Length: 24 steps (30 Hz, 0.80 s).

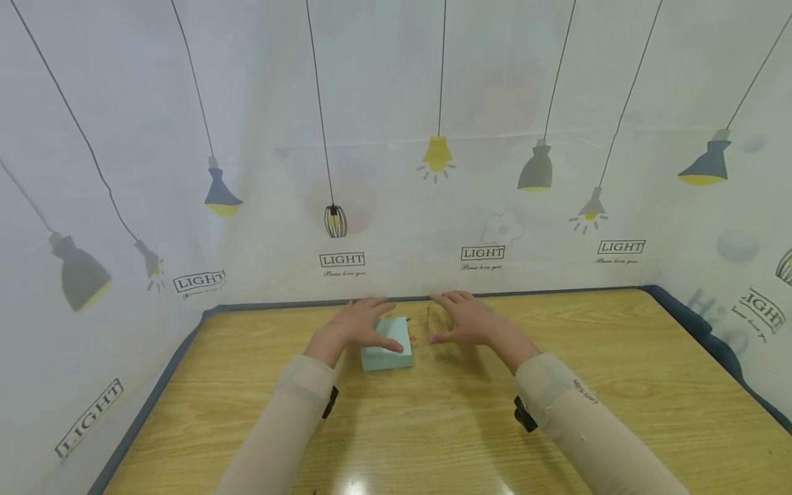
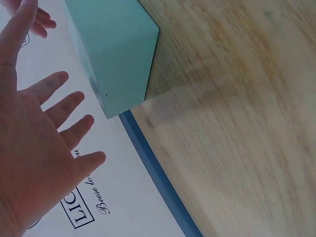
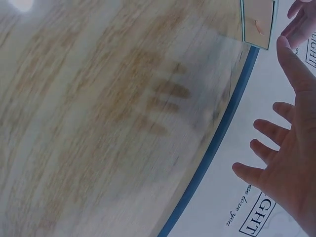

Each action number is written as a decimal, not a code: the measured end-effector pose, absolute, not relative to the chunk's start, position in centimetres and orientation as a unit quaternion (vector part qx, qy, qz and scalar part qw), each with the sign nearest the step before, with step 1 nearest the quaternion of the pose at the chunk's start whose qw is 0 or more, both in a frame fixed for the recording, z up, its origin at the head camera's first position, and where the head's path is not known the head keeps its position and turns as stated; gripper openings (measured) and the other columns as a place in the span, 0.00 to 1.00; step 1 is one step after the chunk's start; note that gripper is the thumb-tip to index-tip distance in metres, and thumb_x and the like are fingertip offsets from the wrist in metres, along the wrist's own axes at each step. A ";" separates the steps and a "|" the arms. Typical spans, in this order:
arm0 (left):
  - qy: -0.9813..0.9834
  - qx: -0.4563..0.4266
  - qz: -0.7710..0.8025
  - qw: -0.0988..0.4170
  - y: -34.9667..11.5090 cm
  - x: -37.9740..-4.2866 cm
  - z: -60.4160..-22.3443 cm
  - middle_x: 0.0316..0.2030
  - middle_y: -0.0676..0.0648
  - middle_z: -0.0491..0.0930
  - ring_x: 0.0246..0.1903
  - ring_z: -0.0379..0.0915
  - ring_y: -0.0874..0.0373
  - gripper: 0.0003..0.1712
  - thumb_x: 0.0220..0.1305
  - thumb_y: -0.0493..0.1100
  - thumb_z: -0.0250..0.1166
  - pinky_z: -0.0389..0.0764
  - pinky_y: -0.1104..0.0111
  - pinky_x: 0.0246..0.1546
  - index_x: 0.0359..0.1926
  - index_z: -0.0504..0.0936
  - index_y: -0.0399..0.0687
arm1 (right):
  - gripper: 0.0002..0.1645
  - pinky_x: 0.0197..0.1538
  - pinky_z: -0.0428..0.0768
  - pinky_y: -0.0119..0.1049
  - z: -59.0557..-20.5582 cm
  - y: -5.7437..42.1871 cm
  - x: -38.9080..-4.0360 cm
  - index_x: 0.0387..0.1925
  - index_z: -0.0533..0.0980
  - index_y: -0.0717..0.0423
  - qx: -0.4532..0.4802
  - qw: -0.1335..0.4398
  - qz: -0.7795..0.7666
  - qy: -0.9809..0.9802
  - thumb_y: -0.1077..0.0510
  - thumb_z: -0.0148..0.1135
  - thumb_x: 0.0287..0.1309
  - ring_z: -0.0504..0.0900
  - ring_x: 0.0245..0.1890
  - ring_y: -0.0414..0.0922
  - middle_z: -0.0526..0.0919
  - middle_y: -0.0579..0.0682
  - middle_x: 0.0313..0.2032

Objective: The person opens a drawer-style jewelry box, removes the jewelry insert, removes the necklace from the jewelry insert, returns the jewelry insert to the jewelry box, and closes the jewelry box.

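A pale teal box (image 1: 388,359) stands on the wooden table near its back edge. My left hand (image 1: 361,324) is over the box's left side in the head view, fingers spread and thumb pointing across its top. In the left wrist view that hand holds nothing, and the teal box (image 2: 118,54) shows beyond its fingers. Right of the box, my right hand (image 1: 467,322) hovers with spread fingers and nothing in them. The right wrist view shows a cream face of the box (image 3: 258,22) with a teal border and a small reddish mark.
A white curtain (image 1: 396,227) printed with hanging lamps and LIGHT labels surrounds the wooden table (image 1: 421,440) at the back and sides. Dark blue trim (image 1: 272,306) runs along the table's edge. A black strap piece (image 1: 524,414) sits under the right sleeve.
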<state>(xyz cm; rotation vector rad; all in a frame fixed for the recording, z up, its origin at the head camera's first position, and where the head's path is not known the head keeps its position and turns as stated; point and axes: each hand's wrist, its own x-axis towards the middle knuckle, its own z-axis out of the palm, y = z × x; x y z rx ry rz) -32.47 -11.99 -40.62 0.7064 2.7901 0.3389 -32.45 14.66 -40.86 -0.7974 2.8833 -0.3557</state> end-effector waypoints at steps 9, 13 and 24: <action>0.948 0.225 0.167 0.150 -11.8 -31.9 -41.3 0.77 0.48 0.57 0.75 0.57 0.47 0.60 0.47 0.73 0.72 0.63 0.47 0.73 0.76 0.59 0.57 | 0.56 0.74 0.63 0.62 -41.5 14.3 -32.3 0.75 0.57 0.58 -0.269 0.062 -0.121 0.953 0.32 0.66 0.57 0.58 0.74 0.63 0.61 0.62 0.74; 0.945 0.226 0.173 0.162 -11.5 -31.7 -41.4 0.76 0.46 0.58 0.74 0.58 0.46 0.59 0.47 0.67 0.76 0.64 0.47 0.72 0.76 0.60 0.57 | 0.55 0.74 0.63 0.61 -41.8 14.2 -32.2 0.75 0.58 0.56 -0.265 0.066 -0.126 0.954 0.32 0.66 0.56 0.58 0.74 0.62 0.62 0.61 0.73; 0.948 0.225 0.151 0.166 -11.1 -31.7 -41.6 0.75 0.45 0.60 0.71 0.62 0.46 0.56 0.50 0.61 0.77 0.68 0.47 0.69 0.76 0.59 0.58 | 0.56 0.72 0.65 0.62 -42.7 13.8 -32.2 0.76 0.56 0.51 -0.257 0.069 -0.123 0.956 0.30 0.65 0.56 0.59 0.74 0.63 0.62 0.60 0.74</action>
